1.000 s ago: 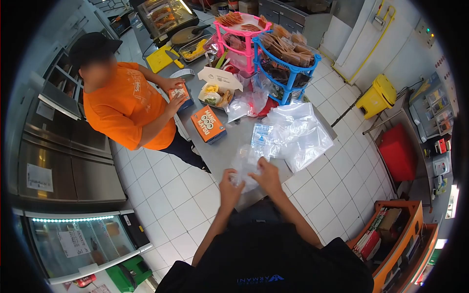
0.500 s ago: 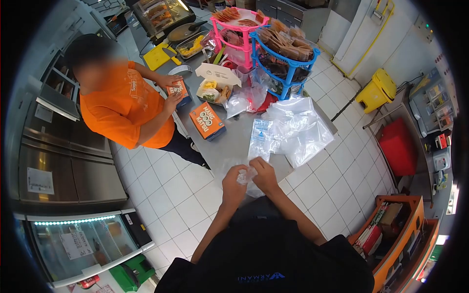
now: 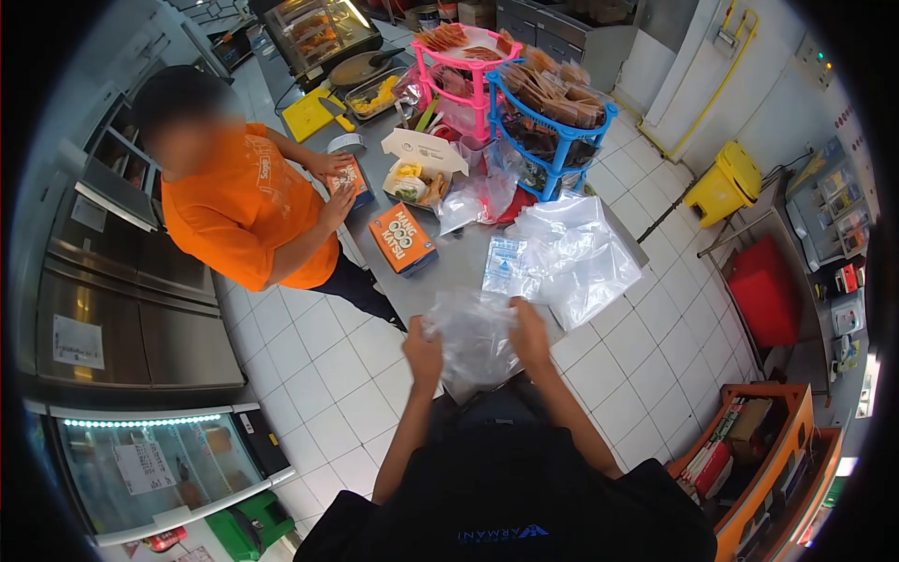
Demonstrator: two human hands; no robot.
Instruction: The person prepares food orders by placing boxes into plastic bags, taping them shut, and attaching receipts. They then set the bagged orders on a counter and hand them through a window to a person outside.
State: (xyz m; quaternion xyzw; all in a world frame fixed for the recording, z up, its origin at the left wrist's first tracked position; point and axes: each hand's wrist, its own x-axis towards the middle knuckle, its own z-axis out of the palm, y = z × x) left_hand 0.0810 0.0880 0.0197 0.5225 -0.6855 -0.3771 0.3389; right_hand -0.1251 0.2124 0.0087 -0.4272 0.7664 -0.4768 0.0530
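Note:
Between my hands a clear plastic bag [image 3: 471, 339] is spread wide at the near edge of the metal table [image 3: 449, 272]. My left hand [image 3: 424, 351] is closed on the bag's left side, and my right hand [image 3: 529, 334] grips its right side. Just beyond lie a stack of clear plastic bags [image 3: 585, 258] and a blue-and-white printed packet [image 3: 504, 266]. A closed orange box [image 3: 403, 236] stands to the left of them, and behind it an open box with food [image 3: 419, 175].
At the left a person in an orange shirt [image 3: 272, 201] touches another orange box [image 3: 350, 180]. Pink [image 3: 453, 58] and blue [image 3: 552, 122] racks hold packets at the back. A yellow bin [image 3: 726, 183] stands on the floor at the right.
My hands have moved apart, left and right, and the bag that was bunched between them is now spread out. The co-worker's hands remain at the box.

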